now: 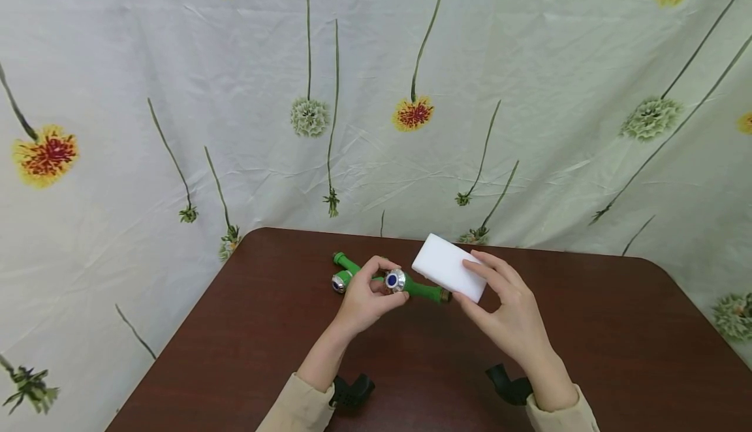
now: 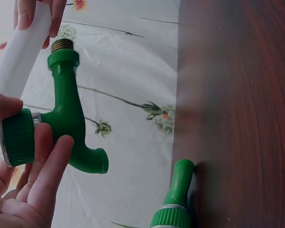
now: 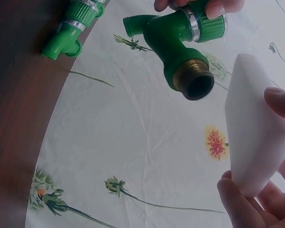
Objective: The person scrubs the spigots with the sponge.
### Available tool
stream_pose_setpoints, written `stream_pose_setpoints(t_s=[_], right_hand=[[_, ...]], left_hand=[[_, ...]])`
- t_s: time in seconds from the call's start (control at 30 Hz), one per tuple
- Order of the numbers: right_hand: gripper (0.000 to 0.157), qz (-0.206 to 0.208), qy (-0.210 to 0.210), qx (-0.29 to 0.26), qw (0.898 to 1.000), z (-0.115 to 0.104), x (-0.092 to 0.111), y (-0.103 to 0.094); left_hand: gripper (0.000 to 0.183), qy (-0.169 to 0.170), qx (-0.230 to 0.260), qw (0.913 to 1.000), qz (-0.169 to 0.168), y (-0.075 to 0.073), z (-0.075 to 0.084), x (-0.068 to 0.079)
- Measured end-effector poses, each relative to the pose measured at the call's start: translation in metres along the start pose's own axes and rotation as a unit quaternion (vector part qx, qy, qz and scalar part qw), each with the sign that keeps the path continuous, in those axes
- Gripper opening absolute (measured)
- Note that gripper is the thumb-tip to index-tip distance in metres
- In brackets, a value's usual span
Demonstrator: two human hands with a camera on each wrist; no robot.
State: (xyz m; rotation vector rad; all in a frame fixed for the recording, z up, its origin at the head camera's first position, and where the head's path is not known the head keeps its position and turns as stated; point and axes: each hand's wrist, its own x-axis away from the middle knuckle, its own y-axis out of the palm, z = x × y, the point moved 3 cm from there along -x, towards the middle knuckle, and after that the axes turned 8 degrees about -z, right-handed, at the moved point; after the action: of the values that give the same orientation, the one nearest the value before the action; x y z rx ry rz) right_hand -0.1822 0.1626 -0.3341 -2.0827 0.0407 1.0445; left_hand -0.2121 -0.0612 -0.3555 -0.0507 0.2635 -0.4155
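- Left hand (image 1: 363,299): thumb and fingers pinch the round handle (image 2: 20,135) of a green tap (image 1: 421,289), which the grip holds raised above the table (image 1: 235,347).
- Held tap: its brass thread (image 3: 192,78) points out of the left grip towards the right hand; its spout (image 2: 96,159) projects on the other side of the tap's body.
- Right hand (image 1: 510,308): thumb and fingers pinch a white block (image 1: 442,263), tilted, its free end reaching out from the grip.
- Relation of the held things: block and brass thread lie near each other between the two grips, but apart.
- Second green tap (image 1: 348,263): lies on the table beyond the left grip, held by neither hand.
- Progress (judged): the work appears under way; picking up one tap and the block is done.
- Remaining (judged): the two held things are not in contact, and both have still to be set down. Whether the block has already been used on either tap cannot be told.
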Motion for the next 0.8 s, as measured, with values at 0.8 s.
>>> stream_pose_setpoints(t_s=[0.8], right_hand=[[0.047, 0.007, -0.028, 0.033, 0.999, -0.003, 0.0, 0.002]], left_hand=[[0.031, 0.086, -0.106, 0.9853, 0.103, 0.0, 0.01, 0.005]])
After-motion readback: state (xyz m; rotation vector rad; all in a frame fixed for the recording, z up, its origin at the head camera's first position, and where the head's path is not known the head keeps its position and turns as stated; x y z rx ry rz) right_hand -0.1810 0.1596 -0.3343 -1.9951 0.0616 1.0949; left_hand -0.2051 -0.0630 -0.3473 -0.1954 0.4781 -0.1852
